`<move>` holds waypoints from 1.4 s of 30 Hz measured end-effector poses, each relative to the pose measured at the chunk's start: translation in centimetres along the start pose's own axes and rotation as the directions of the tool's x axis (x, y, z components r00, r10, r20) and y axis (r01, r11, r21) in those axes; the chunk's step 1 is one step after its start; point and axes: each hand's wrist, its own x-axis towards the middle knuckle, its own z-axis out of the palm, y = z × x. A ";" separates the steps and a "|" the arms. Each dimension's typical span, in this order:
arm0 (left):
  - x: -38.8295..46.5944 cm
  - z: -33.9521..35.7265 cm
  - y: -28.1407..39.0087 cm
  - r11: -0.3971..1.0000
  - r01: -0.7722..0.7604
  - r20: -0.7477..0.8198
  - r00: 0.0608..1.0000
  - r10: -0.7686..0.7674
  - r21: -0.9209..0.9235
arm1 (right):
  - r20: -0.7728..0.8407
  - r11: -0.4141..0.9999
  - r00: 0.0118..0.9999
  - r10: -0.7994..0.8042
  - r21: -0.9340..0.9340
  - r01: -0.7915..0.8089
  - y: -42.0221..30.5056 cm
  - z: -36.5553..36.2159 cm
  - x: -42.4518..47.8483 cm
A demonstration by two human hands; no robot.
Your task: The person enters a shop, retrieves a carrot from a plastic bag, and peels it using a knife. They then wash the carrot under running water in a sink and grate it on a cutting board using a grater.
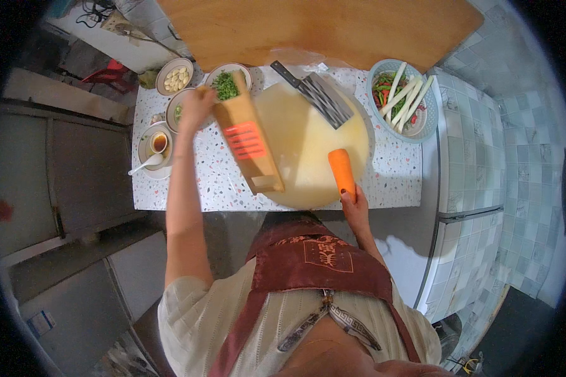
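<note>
My left hand (198, 107) grips the far left edge of a wooden grater board (226, 117) with an orange-red slotted insert (244, 140). The board slants over the left part of a round cutting board (306, 169), its near end close to the table's front. In my right hand (355, 207) is a thick orange carrot (341, 167), held by its narrow lower end above the round board's right side. A cleaver (323, 100) with a black handle lies across the back of the round board, apart from both hands.
On the left stand a bowl of peeled garlic cloves (176, 80), a plate of chopped greens (225, 86), a partly hidden bowl (170, 113), and a dish with a sauce cup (159, 142) and white spoon (145, 164). A blue basket (377, 120) at right holds peppers and pale stalks (403, 101).
</note>
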 end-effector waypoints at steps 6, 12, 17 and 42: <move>-11.0 -6.9 -7.8 0.781 0.294 -0.164 0.879 -0.447 -0.550 | -0.084 0.755 0.888 -0.451 -0.567 0.330 -1.3 2.5 2.1; -25.1 -8.1 -10.4 0.647 0.192 -0.351 0.710 -0.611 -0.738 | 0.094 0.510 0.839 -0.537 -0.756 0.410 -4.2 6.0 3.9; -31.0 -7.2 -10.6 0.527 0.213 -0.401 0.440 -0.804 -0.823 | 0.532 0.334 0.688 -0.494 -0.615 0.715 -7.1 12.1 5.0; -26.6 5.1 -7.5 -0.002 0.096 0.067 0.676 -0.734 -0.995 | -0.005 0.867 0.933 -0.359 -0.371 0.332 -3.7 2.0 5.0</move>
